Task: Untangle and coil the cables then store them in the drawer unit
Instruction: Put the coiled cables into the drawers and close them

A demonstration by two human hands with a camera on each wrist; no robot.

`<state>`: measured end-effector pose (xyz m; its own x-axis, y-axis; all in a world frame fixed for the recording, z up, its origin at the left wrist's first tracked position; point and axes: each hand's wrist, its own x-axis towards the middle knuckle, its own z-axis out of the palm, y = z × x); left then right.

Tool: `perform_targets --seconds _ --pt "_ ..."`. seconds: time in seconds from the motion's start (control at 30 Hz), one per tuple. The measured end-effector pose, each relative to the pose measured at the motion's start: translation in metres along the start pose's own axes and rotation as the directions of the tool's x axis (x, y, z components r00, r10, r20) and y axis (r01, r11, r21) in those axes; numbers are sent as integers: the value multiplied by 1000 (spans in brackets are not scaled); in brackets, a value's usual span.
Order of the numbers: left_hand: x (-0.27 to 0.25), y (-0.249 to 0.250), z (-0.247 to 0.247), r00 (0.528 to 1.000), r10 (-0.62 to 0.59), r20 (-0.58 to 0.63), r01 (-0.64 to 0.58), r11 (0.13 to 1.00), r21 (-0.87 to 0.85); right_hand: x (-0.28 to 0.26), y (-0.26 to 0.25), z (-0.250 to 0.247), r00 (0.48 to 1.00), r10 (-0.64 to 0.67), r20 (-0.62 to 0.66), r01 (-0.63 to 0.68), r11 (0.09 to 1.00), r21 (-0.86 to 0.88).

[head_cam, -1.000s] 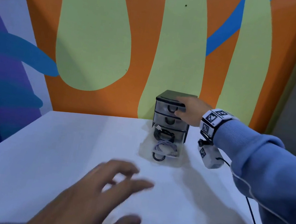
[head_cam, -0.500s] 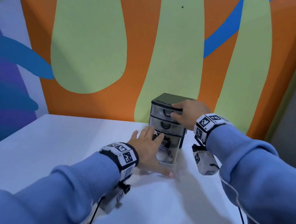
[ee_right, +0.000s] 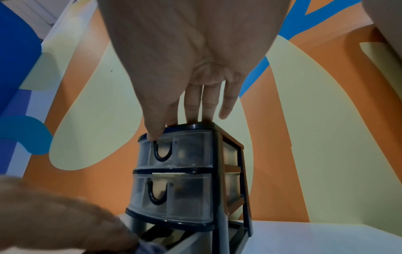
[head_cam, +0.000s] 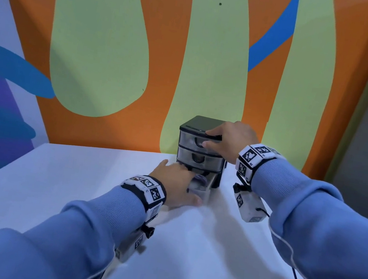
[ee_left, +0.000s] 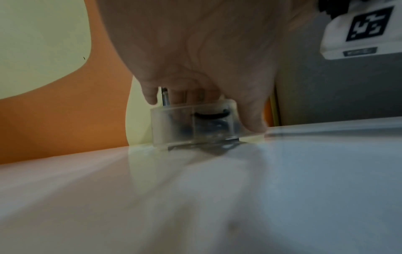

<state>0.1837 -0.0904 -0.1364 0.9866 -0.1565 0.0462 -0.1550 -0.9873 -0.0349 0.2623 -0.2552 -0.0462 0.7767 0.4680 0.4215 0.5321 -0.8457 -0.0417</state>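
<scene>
The left hand (head_cam: 178, 184) is cupping straight fingers on the half-open bottom drawer (head_cam: 200, 186), nearer than the right hand (head_cam: 228, 139) that is bracing the unit (head_cam: 200, 151) with flat fingers.

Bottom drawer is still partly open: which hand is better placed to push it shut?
Left. The left hand already rests on the bottom drawer front, while the right hand steadies the drawer unit top.

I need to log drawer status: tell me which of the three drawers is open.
The bottom drawer: it juts forward under the left hand, while the two above sit flush.
</scene>
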Motion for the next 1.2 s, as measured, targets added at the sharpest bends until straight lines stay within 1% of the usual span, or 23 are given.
perform_targets --seconds 0.03,0.1,0.23,0.3,0.4,0.53,0.6,0.67,0.77,0.83,0.93,1.07,1.2 --pt "0 0 -3 998 -20 -55 22 999 24 0 0 0 1000 4 1 -4 1000 0" --pt "-2 0 -7 990 -64 -127 69 997 37 0 -1 0 1000 0 5 0 1000 -6" --pt "-10 11 -11 965 -115 -236 107 993 -47 1 -2 1 1000 4 -11 -4 1000 -17" --pt "-12 17 -10 965 -115 -236 111 993 -32 2 -3 2 999 -10 -39 8 999 -51" --pt "-14 17 -6 975 -115 -192 115 993 -14 6 -3 7 998 -54 -45 50 995 -84" --pt "-18 9 0 983 -87 -161 86 996 -11 11 -1 22 994 -108 32 111 983 -145" --pt "-22 6 0 984 -79 -162 76 997 -27 13 -1 27 994 -101 31 105 984 -141" --pt "-26 3 1 983 -65 -169 57 997 -53 14 -2 26 996 -90 27 92 990 -107" --pt "-35 -3 -1 972 -51 -230 30 995 -93 14 -5 19 990 -128 66 137 978 -160" --pt "-41 -6 -3 962 -54 -267 25 994 -111 9 -10 14 985 -159 69 169 966 -193" --pt "-49 -5 -7 963 -56 -263 19 990 -141 -2 -20 7 980 -190 55 197 958 -210" --pt "-53 2 -13 965 -95 -246 60 988 -145 -14 -31 -3 974 -218 59 226 950 -217" --pt "-48 13 -17 947 -185 -261 161 981 -112 -20 -36 -8 974 -217 72 227 952 -205"
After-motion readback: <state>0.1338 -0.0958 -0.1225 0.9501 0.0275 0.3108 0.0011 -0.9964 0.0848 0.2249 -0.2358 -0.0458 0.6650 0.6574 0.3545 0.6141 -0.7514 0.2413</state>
